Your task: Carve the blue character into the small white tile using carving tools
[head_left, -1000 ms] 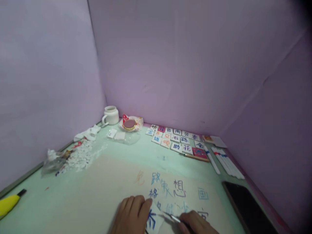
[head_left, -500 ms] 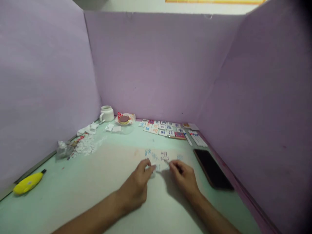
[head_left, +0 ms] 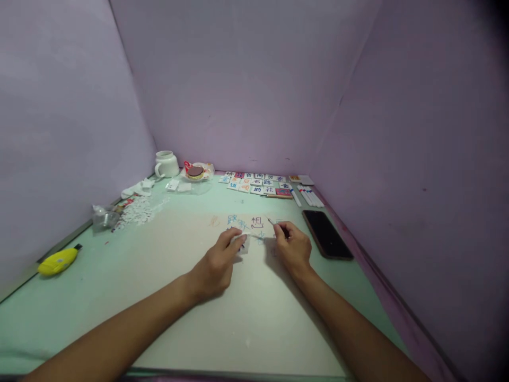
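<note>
My left hand (head_left: 218,261) pinches a small white square card (head_left: 243,244) with dark marks, held just above a pale board (head_left: 191,329). My right hand (head_left: 293,245) is closed around a thin, slim tool (head_left: 271,221), whose tip points up and to the left; its kind is too small to make out. The two hands are apart, with the board's coloured handwritten characters (head_left: 257,222) beyond and between them. My hands cover part of this writing.
Rows of character cards (head_left: 256,182) lie at the back, beside white markers (head_left: 310,196). A phone (head_left: 326,234) lies at right. A white mug (head_left: 166,164), a round compact (head_left: 195,172), white scraps (head_left: 137,212) and a yellow object (head_left: 58,261) are at left. Purple walls (head_left: 246,90) surround the table.
The view has tilted downward, so the table and its things appear higher and the board's front edge shows. Both hands keep their grips, with the card and slim tool still in them.
</note>
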`<action>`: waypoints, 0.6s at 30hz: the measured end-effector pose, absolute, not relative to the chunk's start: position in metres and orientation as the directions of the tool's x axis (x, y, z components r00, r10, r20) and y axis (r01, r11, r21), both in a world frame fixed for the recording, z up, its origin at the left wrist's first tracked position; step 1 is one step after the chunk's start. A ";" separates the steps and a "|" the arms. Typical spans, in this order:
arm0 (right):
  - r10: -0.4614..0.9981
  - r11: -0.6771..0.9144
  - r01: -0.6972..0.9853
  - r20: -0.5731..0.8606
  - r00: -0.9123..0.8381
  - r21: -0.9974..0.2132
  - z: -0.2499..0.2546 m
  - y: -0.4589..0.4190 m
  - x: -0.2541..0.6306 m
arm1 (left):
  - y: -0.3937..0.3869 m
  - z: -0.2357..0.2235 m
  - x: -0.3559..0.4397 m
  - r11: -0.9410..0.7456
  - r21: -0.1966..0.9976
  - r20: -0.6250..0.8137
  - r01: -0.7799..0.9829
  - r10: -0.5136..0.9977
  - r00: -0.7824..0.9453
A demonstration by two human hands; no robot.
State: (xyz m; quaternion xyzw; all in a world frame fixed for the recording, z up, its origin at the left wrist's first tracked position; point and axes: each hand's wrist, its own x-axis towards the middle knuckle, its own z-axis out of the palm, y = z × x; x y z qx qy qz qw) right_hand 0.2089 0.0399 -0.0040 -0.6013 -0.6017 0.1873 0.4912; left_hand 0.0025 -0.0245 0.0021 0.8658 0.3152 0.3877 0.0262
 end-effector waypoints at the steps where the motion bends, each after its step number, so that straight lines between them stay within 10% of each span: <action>1: 0.910 0.199 0.554 0.362 0.201 -0.808 -0.004 0.034 0.209 | -0.031 0.000 0.005 -0.798 0.299 0.660 0.523 0.569 0.491; 11: 0.917 0.212 0.565 0.362 0.166 -0.797 -0.010 -0.001 0.220 | -0.062 0.010 0.002 -0.713 0.292 0.842 0.637 0.507 0.182; 18: 0.914 0.260 0.548 0.386 0.127 -0.795 -0.013 -0.001 0.219 | -0.051 0.012 -0.011 -0.853 0.106 0.570 0.510 0.473 0.672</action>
